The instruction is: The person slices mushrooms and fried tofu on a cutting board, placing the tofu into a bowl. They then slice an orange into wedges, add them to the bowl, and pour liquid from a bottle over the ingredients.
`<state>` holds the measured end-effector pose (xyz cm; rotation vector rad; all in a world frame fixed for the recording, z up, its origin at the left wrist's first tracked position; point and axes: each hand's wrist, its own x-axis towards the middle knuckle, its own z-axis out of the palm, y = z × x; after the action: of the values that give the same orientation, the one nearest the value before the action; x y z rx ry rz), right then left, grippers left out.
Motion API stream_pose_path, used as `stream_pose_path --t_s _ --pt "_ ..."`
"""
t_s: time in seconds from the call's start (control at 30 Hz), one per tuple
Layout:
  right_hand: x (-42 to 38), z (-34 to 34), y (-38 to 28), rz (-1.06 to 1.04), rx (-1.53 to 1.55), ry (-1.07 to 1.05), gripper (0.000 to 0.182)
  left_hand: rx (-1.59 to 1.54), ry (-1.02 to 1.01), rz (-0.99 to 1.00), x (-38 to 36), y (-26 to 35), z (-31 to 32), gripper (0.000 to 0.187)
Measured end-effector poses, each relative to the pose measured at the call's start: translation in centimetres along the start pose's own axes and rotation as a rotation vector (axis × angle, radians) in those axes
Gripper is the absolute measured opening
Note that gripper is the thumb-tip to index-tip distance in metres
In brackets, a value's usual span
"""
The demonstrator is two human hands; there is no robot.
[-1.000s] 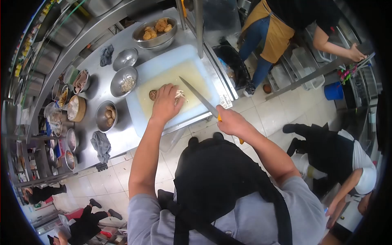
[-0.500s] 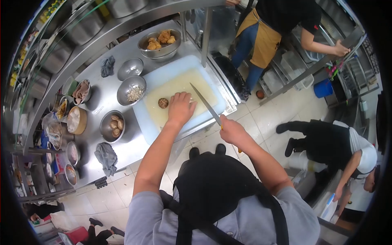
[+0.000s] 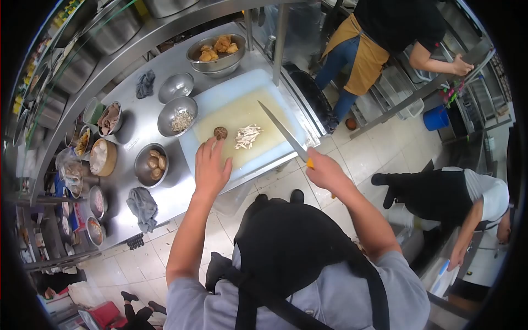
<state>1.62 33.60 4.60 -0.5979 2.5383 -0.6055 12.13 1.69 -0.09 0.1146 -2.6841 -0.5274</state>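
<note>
In my right hand (image 3: 325, 171) is a long kitchen knife (image 3: 282, 131) with a yellow handle, its blade slanting over the right side of the cutting board (image 3: 199, 108). My left hand (image 3: 211, 169) is open, fingers spread and pointing away from me, with fingertips right at a brown mushroom cap (image 3: 220, 132) scored on top. Beside that cap lies a pile of thin, pale mushroom slices (image 3: 248, 136). The blade is apart from the pile, over the board's yellowish middle.
Left of the board stand a bowl of mushrooms (image 3: 150, 166), a bowl of pale chopped pieces (image 3: 179, 116) and a smaller metal bowl (image 3: 176, 88). Fried pieces (image 3: 221, 48) fill a bowl behind. A grey cloth (image 3: 143, 209) lies near the front edge. Co-workers stand at right.
My left hand has moved left and toward me, off the sliced pile, to the mushroom cap; the slices now show. My right hand has shifted slightly right with the knife.
</note>
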Motion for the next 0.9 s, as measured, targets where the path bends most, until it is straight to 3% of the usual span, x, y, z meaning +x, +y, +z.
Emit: stream_pose_path --t_s 0.1,0.23,0.3,0.33,0.43,0.67,0.73,0.9 --pt "-0.4 -0.9 3.6 -0.171 -0.003 0.008 0.037 0.051 0.089 -0.008 -0.3 -0.7 -0.3 0.045" --pt "0.5 -3.6 5.3 -0.146 -0.135 -0.097 0.035 -0.037 0.096 0.031 0.3 -0.5 0.4 0.035" --pt "1.1 -4.0 6.1 -0.087 -0.091 -0.056 0.035 0.003 -0.13 0.199 -1.1 1.5 0.9 0.024" --pt "1.7 -3.8 6.4 -0.107 -0.098 -0.057 0.035 0.044 -0.159 0.188 -1.7 1.5 2.0 0.02" --pt "2.3 -2.5 7.1 -0.093 -0.034 -0.022 0.034 0.017 -0.028 0.125 -1.5 2.3 3.4 0.015" --pt "2.6 -1.6 7.3 -0.014 0.106 0.006 0.031 0.236 -0.111 0.182 0.6 0.9 5.0 0.015" --pt "2.4 -2.1 7.4 0.007 0.122 -0.011 0.032 0.29 0.077 0.14 3.0 -0.7 5.8 0.014" --pt "2.3 -2.3 7.9 0.048 0.137 -0.006 0.031 0.248 0.092 0.102 7.3 -1.5 7.4 0.01"
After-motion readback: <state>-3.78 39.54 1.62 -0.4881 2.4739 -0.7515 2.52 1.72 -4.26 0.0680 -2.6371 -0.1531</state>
